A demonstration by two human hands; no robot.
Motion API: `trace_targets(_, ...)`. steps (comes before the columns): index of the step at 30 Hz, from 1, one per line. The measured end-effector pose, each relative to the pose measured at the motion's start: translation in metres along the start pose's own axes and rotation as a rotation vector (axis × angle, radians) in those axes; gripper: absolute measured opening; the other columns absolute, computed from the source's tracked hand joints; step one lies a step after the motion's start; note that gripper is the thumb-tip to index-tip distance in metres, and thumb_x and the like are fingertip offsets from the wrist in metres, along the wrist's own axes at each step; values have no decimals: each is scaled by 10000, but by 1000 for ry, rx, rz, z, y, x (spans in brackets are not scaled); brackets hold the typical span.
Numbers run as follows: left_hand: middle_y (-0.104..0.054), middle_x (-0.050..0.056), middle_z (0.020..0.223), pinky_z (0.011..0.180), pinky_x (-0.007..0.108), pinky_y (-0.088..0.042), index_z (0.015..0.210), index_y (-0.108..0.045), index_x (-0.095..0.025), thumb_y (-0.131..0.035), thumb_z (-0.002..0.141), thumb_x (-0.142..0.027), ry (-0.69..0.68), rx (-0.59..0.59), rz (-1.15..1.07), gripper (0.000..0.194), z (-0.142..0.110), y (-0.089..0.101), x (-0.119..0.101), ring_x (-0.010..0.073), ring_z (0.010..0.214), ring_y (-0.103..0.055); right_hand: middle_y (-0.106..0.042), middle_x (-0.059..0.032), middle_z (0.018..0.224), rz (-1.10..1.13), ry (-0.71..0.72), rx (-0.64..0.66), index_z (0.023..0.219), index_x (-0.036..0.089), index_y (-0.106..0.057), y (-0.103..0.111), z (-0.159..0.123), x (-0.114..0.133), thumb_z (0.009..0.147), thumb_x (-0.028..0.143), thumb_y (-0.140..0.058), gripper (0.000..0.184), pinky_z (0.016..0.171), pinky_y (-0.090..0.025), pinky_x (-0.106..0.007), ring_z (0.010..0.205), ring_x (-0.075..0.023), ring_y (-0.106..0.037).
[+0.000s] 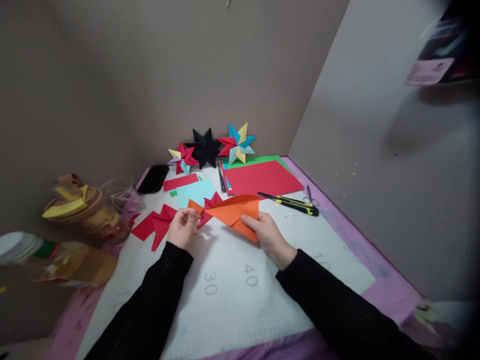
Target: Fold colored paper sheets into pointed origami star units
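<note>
A folded sheet of orange paper [236,212] is pinched at its right side by my right hand [268,232], thumb on top. Its sharp tip points left and its surface carries fold lines. Just left of that tip, my left hand [183,227] has its fingers curled together, apart from the paper; whether anything sits in them is hidden. Behind my left hand lie folded red paper pieces [160,225] and a small orange folded piece [195,205]. More red folded paper [213,200] shows behind the orange sheet.
A yellow-black utility knife [296,204] and scissors [310,197] lie right. Red sheets [264,177] and light blue paper [195,192] lie behind. Paper stars [205,147] lean on the wall. A phone [153,179], a lidded cup [92,215] and a jar [78,262] stand left.
</note>
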State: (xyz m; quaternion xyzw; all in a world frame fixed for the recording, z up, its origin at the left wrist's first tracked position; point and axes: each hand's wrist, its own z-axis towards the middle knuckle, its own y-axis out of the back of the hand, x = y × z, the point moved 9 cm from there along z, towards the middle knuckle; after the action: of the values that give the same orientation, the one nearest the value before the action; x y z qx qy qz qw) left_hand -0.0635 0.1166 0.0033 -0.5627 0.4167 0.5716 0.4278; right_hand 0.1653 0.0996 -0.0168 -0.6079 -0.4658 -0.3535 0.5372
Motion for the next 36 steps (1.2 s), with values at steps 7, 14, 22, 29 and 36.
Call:
trace_targets(7,-686,51,707,509,196,-460,767,-680,-103,-822,509,-407,367,296,-219,423,-37,-54,42,107,562,-590,-645,-27,736,-130,99,95,773,144,-627,-17,-4,0,722,453,-670,316,543,-422,-241,626,-144,-570)
trace_targets(14,-694,16,724,504,190,-425,771,-684,-141,-828,511,-367,339,117,-318,374,-25,-34,38,115,613,-600,-639,-48,804,270,-151,216,888,182,-569,-30,-5,-20,831,551,-505,379,570,-488,-260,716,-181,-660)
trace_targets(22,-688,22,765,572,208,-457,800,-680,-137,-825,543,-290,262,101,-450,332,-30,-42,31,124,663,-611,-686,-51,901,61,-32,169,957,178,-642,-31,-8,-13,729,336,-694,282,585,-484,-203,708,-133,-669)
trace_targets(29,-662,18,709,549,225,-452,746,-660,-129,-791,593,-246,183,127,-466,233,-40,-51,27,120,613,-587,-643,-16,781,6,-8,200,836,159,-632,-44,-15,-19,747,374,-664,235,511,-460,-190,639,-140,-679)
trace_targets(36,-686,44,753,573,244,-471,761,-670,-121,-755,646,-262,158,153,-354,202,-35,-45,31,142,637,-606,-605,-6,714,287,-164,266,747,157,-560,-50,-20,-27,769,430,-649,289,527,-496,-207,660,-173,-690)
